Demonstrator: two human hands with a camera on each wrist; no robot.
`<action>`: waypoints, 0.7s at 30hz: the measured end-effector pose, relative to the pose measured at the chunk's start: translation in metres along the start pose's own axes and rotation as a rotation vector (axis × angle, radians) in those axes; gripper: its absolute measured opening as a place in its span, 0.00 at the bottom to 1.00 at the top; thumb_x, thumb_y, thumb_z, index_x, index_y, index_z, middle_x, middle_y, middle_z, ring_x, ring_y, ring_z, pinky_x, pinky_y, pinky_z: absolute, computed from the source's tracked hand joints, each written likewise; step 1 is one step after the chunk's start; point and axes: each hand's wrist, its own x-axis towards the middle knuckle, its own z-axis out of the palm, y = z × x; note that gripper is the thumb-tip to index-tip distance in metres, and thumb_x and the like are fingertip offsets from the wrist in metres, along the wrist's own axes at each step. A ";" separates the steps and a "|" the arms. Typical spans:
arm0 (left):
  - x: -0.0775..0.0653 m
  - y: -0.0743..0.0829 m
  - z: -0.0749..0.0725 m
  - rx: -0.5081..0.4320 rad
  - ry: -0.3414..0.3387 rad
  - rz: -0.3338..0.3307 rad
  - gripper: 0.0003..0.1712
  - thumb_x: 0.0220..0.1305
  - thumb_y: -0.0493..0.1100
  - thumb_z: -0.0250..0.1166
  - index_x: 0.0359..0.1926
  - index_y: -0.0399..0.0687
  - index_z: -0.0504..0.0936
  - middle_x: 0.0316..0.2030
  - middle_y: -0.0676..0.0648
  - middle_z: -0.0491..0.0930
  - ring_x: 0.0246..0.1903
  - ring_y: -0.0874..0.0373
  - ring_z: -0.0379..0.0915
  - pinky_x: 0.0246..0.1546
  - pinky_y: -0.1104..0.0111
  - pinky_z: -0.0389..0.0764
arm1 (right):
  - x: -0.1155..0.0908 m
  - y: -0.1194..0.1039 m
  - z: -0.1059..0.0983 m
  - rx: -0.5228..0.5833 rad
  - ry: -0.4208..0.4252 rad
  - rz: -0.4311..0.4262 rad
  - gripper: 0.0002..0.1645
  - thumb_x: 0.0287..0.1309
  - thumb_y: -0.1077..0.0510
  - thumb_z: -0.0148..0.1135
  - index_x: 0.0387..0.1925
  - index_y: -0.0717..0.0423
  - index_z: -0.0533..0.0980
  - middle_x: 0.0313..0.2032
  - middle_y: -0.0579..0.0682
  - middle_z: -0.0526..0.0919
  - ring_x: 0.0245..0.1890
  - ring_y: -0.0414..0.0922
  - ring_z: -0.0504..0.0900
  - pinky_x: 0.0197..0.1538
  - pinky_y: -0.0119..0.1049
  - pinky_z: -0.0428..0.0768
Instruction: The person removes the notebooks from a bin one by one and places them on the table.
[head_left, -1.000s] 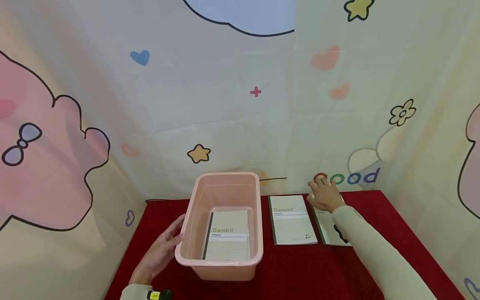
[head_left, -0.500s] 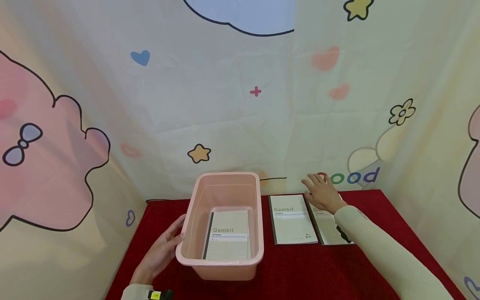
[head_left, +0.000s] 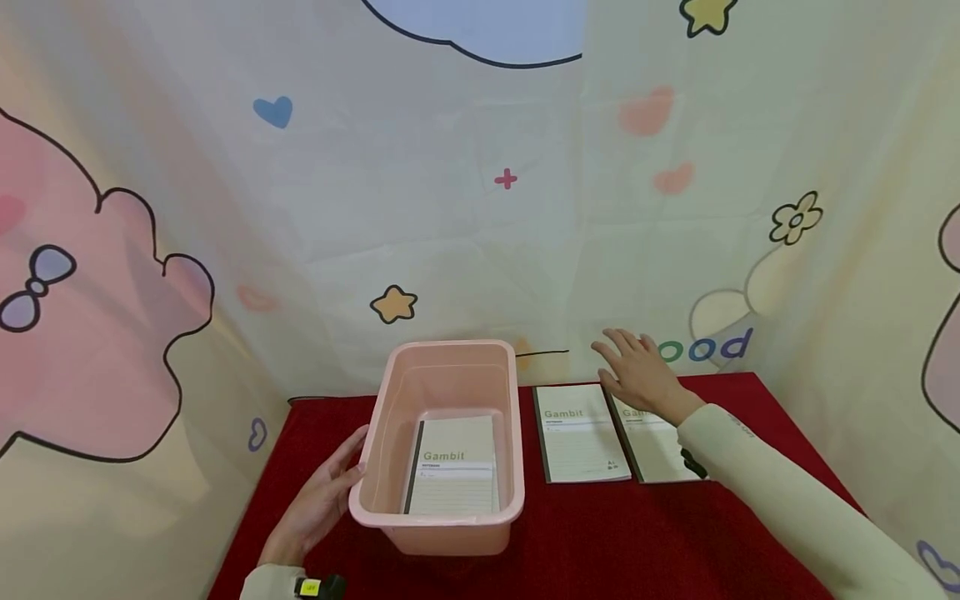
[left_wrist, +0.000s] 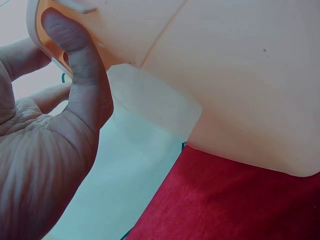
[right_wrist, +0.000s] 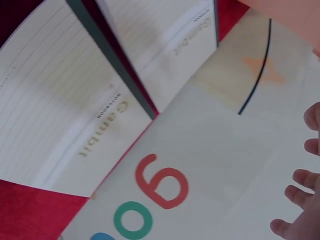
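The right grip [head_left: 637, 372] partly hides one notebook [head_left: 654, 452].

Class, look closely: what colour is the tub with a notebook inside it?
The tub is pale pink, seen best in the head view.

A red cloth-covered table [head_left: 607, 542] bears a pink tub [head_left: 450, 537] and, beside it, two Gambit notebooks [head_left: 585, 454] lying flat.

Tub [head_left: 448, 540] in head, left-wrist views
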 end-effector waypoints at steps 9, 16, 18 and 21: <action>-0.002 0.002 0.001 -0.021 0.019 -0.001 0.39 0.72 0.42 0.57 0.77 0.62 0.50 0.77 0.47 0.47 0.70 0.39 0.58 0.61 0.55 0.76 | 0.012 -0.022 -0.034 0.022 0.046 -0.012 0.28 0.68 0.47 0.52 0.66 0.52 0.68 0.68 0.60 0.66 0.68 0.58 0.63 0.68 0.63 0.63; 0.000 0.001 0.003 -0.022 0.034 0.001 0.39 0.71 0.42 0.58 0.77 0.62 0.50 0.76 0.47 0.48 0.70 0.38 0.59 0.61 0.53 0.75 | 0.022 -0.043 -0.049 0.050 0.063 -0.029 0.29 0.67 0.48 0.54 0.66 0.51 0.67 0.68 0.59 0.65 0.68 0.58 0.63 0.67 0.61 0.65; 0.000 0.001 0.003 -0.023 0.035 0.001 0.39 0.71 0.42 0.58 0.77 0.61 0.50 0.76 0.47 0.48 0.70 0.38 0.58 0.61 0.54 0.76 | 0.024 -0.047 -0.051 0.057 0.066 -0.036 0.29 0.66 0.48 0.55 0.66 0.51 0.67 0.68 0.59 0.66 0.68 0.58 0.64 0.67 0.61 0.66; 0.001 0.001 0.004 -0.031 0.039 0.002 0.39 0.71 0.42 0.58 0.76 0.61 0.52 0.76 0.47 0.49 0.71 0.38 0.58 0.61 0.54 0.76 | 0.027 -0.053 -0.053 0.073 0.061 -0.042 0.29 0.66 0.48 0.56 0.66 0.51 0.67 0.69 0.60 0.65 0.68 0.58 0.65 0.67 0.61 0.66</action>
